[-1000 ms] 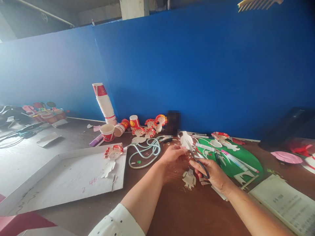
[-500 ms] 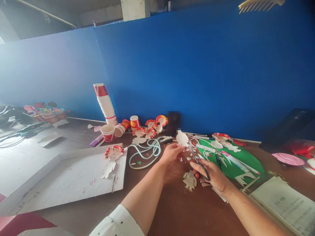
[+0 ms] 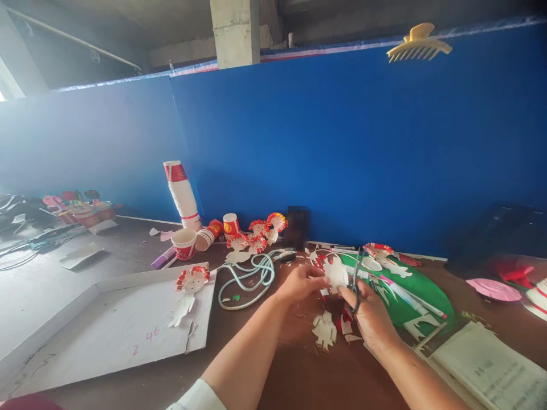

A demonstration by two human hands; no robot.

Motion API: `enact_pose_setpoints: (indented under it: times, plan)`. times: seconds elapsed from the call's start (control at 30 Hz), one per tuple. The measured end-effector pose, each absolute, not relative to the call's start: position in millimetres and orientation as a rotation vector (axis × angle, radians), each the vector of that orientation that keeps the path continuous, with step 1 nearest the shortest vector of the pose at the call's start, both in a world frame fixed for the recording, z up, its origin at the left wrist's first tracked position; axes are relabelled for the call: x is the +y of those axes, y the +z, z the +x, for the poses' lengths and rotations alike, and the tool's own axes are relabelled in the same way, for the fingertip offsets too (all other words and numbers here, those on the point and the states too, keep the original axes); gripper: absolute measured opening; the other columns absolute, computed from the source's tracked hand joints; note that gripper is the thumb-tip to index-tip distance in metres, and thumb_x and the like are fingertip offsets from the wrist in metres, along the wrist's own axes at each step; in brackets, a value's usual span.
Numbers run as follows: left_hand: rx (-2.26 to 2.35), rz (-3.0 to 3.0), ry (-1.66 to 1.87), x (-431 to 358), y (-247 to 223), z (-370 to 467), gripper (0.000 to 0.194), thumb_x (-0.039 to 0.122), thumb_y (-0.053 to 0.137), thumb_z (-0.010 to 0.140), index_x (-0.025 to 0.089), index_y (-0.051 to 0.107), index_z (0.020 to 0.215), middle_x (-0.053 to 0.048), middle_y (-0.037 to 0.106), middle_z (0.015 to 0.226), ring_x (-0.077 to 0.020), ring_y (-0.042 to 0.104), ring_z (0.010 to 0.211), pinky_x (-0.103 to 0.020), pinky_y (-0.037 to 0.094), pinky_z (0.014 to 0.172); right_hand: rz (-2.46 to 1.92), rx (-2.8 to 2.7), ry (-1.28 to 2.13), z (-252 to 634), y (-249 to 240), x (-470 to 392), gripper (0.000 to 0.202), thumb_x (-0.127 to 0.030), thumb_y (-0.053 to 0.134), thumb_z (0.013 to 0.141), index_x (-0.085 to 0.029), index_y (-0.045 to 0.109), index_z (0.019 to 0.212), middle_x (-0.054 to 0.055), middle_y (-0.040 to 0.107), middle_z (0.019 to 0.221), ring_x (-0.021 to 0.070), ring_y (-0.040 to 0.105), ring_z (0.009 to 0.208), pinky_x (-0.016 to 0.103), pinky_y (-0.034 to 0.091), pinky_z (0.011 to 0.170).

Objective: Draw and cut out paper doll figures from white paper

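Observation:
A white paper cutout [image 3: 335,272] with a scalloped edge is pinched in the fingers of my left hand [image 3: 301,283]. My right hand [image 3: 372,312] has its fingers through the handles of a pair of scissors [image 3: 356,272], whose blades point up just right of the cutout. My right thumb side is close to the cutout's lower edge; whether it touches is unclear. On the table below lies a white paper figure [image 3: 325,330], with red and white paper scraps [image 3: 347,326] beside it.
A shallow white cardboard tray [image 3: 123,327] holds a paper doll with a red fringe [image 3: 192,280]. Behind stand stacked paper cups [image 3: 182,196] and a coiled pale cable [image 3: 256,279]. Markers [image 3: 404,297] lie on a green disc [image 3: 431,287] beside a notebook [image 3: 491,359]. A blue partition [image 3: 299,136] closes the back.
The scissors have turned from slanting across the cutout's right edge to standing upright beside it. The cutout has come lower and to the right, with my left fingers. The view has tilted up slightly.

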State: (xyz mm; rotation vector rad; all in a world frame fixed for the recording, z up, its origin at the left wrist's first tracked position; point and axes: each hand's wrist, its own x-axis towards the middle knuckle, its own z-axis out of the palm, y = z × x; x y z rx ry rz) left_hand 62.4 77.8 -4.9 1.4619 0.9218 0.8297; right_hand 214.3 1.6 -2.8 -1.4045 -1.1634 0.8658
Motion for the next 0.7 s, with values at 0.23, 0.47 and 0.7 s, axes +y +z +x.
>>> enact_pose_setpoints:
  times: [0.23, 0.47, 0.7]
  plan:
    - [1.573, 2.322, 0.758, 134.9, 14.8, 67.6, 0.061, 0.020, 0.053, 0.078, 0.025, 0.038, 0.137, -0.010, 0.035, 0.145, -0.0240, 0.060, 0.101, -0.036, 0.045, 0.087, -1.372, -1.115, 0.793, 219.0, -23.0, 16.7, 0.040, -0.038, 0.066, 0.071, -0.018, 0.062, 0.105, 0.005, 0.071, 0.091, 0.0248, 0.064, 0.087, 0.034, 0.046, 0.081]
    - [1.731, 2.615, 0.371, 168.2, 11.6, 66.8, 0.084, 0.014, 0.049, 0.075, 0.027, 0.010, 0.148, -0.007, 0.009, 0.155, -0.0238, 0.063, 0.095, -0.035, 0.050, 0.078, -1.311, -1.092, 0.852, 219.8, -25.7, 19.8, 0.043, -0.036, 0.070, 0.070, -0.018, 0.063, 0.108, 0.007, 0.072, 0.101, 0.0277, 0.065, 0.094, 0.035, 0.048, 0.085]
    - [1.748, 2.647, 0.489, 187.2, 34.9, 68.6, 0.084, 0.011, 0.046, 0.075, 0.024, 0.008, 0.148, -0.009, 0.006, 0.155, -0.0258, 0.061, 0.099, -0.036, 0.048, 0.081, -1.311, -0.977, 0.928, 215.6, -25.4, 20.2, 0.052, -0.037, 0.076, 0.063, -0.017, 0.062, 0.109, 0.010, 0.073, 0.096, 0.0301, 0.067, 0.088, 0.037, 0.052, 0.077]
